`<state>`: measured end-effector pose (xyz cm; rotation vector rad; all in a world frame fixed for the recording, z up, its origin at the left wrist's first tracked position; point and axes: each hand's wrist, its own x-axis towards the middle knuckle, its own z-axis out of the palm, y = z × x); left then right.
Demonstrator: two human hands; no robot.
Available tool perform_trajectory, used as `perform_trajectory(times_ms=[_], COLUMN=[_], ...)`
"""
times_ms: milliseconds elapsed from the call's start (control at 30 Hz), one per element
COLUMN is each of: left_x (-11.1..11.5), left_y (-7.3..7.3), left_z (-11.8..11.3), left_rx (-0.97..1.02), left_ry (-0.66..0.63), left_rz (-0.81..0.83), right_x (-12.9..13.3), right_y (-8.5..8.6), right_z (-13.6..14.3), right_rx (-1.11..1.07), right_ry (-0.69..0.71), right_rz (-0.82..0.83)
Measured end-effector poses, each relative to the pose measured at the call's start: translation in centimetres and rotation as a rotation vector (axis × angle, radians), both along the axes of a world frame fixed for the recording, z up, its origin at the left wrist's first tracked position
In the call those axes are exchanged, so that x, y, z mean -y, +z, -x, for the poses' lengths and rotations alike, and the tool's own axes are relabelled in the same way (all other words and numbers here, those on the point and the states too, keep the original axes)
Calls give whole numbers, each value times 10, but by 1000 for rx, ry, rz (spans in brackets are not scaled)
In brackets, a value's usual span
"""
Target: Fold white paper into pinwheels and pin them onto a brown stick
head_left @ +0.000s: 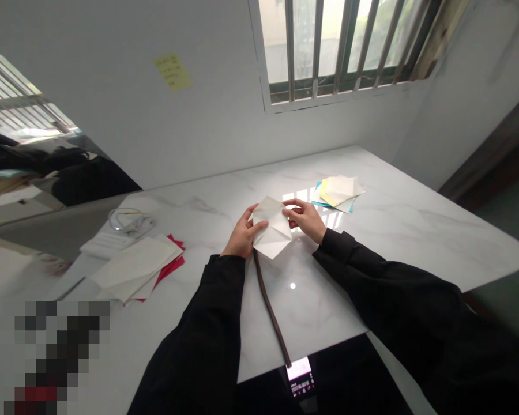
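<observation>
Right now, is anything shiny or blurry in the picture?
Head view: bright window-bar glare on the table near the right hand, and a small round bright spot; head view: writing on the yellow note too blurry to read; head view: bottom-left corner all blocky squares.

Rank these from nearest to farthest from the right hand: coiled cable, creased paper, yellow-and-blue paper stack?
1. Creased paper: touching the right hand, on its left.
2. Yellow-and-blue paper stack: on the table, just beyond, to the right.
3. Coiled cable: far over to the left.
</observation>
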<state>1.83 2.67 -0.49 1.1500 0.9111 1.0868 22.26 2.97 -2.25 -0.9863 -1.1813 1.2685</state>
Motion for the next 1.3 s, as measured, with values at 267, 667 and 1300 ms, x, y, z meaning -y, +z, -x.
perform_trajectory(times_ms=[267,667,1300], left_x=[4,2,-1], left_y=[6,6,3], left_z=[-4,-5,-2], left_rx=[-14,11,-59], left_ry=[68,126,214], left_rz=[10,-18,-26], right_x=[6,5,5], right_y=[8,9,8], right_z=[2,2,2], right_rx=[-27,-43,2], right_ry=[-52,-84,69], right_rz=[-18,-9,-5])
